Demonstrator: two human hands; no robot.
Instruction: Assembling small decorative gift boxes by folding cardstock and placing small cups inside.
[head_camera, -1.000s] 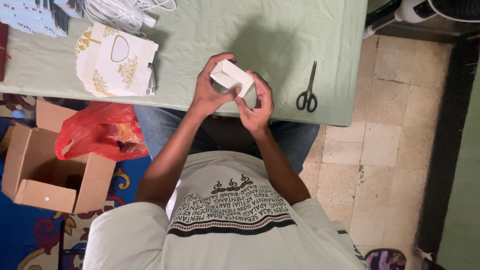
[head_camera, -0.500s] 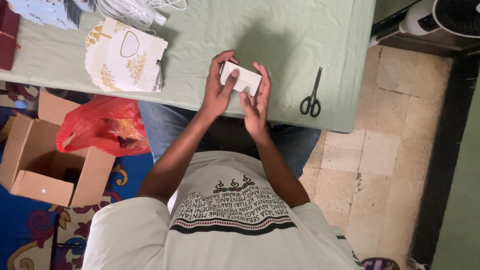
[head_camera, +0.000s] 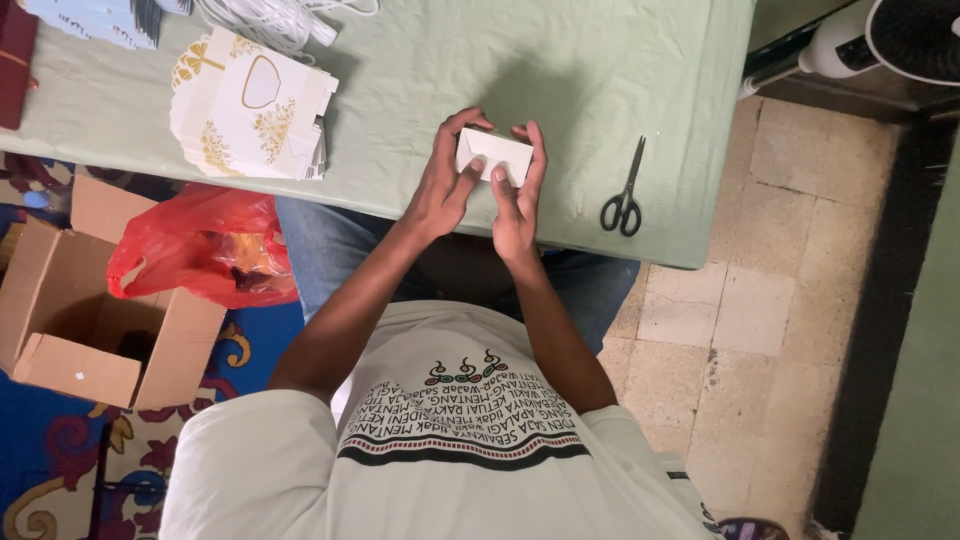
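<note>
Both hands on the little box

Left hand (head_camera: 443, 185) and right hand (head_camera: 517, 200) clasp a small white folded cardboard box (head_camera: 494, 156) between them, above the pale green tablecloth (head_camera: 420, 70); black-handled scissors (head_camera: 625, 195) lie just to the right

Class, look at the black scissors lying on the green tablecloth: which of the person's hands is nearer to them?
The right hand, just left of the scissors in the picture. The left hand is farther off, beyond the small white box both hands hold.

Black scissors (head_camera: 624, 194) on a pale green tablecloth (head_camera: 400, 80), stacked white-and-gold flat cartons (head_camera: 250, 110) farther along — below, a red plastic bag (head_camera: 200, 245) beside an open cardboard box (head_camera: 95, 310).
</note>
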